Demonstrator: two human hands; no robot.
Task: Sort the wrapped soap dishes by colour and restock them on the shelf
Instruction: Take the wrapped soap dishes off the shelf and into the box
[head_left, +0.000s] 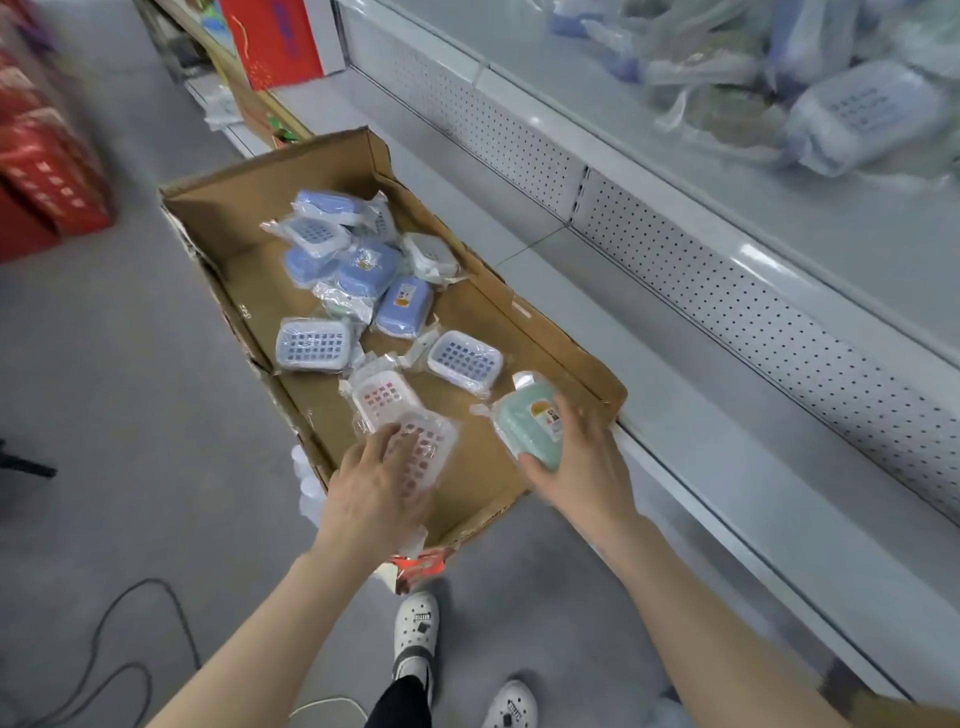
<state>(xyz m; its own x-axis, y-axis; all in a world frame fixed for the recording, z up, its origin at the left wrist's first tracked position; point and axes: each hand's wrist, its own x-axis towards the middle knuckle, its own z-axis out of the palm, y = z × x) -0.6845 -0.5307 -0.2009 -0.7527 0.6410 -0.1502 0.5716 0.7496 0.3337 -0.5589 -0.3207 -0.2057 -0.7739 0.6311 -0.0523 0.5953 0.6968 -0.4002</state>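
A grey floor (156, 415) carries a looping dark cable (111, 613) at lower left, white clogs (415, 626) (small charms on their tops) near the bottom edge, red patterned cartons (47, 171) at far left and a red bag (278, 41) farther back.

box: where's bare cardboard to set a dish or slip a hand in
In the box, floor is bare at the far-left corner beside the blue pile; along the right wall; at the near end between the pink dishes and the green dish the right hand holds. The middle is crowded.
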